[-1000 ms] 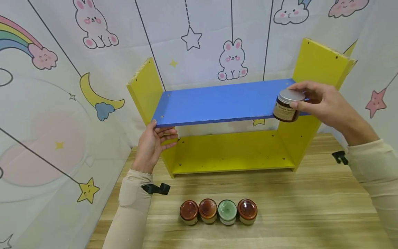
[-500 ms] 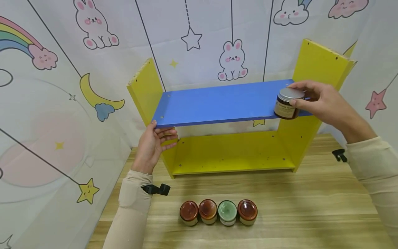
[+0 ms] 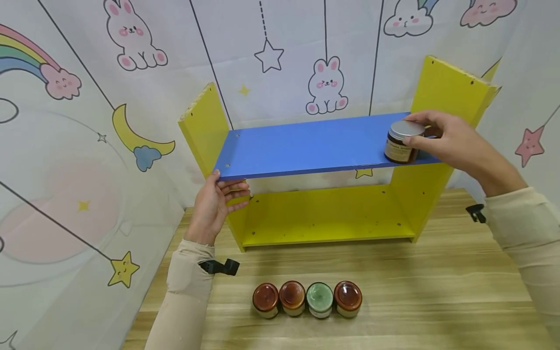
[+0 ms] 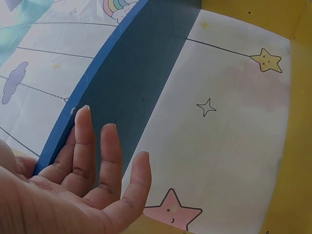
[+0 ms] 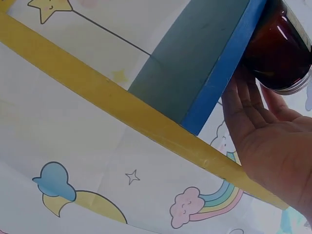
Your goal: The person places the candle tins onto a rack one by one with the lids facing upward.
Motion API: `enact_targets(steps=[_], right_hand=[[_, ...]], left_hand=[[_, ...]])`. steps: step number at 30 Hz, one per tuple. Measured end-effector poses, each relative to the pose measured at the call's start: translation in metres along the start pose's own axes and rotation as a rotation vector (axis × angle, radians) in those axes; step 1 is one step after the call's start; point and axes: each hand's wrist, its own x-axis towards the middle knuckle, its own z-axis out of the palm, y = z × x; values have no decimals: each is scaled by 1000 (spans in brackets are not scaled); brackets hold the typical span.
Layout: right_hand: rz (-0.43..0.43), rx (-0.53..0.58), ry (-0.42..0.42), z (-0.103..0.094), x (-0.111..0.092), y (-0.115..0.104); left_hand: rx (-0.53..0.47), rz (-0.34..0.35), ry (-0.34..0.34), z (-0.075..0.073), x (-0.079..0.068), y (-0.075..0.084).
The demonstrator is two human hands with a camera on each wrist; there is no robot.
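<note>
By the blue shelf (image 3: 306,146), front right corner: right hand (image 3: 455,146) pinches jar (image 3: 398,149), best kept level; left hand (image 3: 212,206) grips front left corner, lower fingers spread.

I couldn't read the tiny print (image 3: 397,148) on the brown jar (image 3: 401,141). The right hand (image 3: 457,145) hid part of that jar, which the right wrist view cut off. The right sleeve (image 3: 525,238) ran past the head view's edge.

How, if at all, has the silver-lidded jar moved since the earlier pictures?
Yes: upward in the head view; the silver-lidded jar no longer shows below the front edge of the blue shelf.
</note>
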Motion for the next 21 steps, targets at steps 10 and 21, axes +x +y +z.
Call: enact_targets(steps=[10,21], right_hand=[[36,-67,-80,-11,11,-12],[53,-140,-126,-17,21,-19]], left_hand=[[-7,-1,-3,-1,0,-1],[-2,-4,-2,0,0,0]])
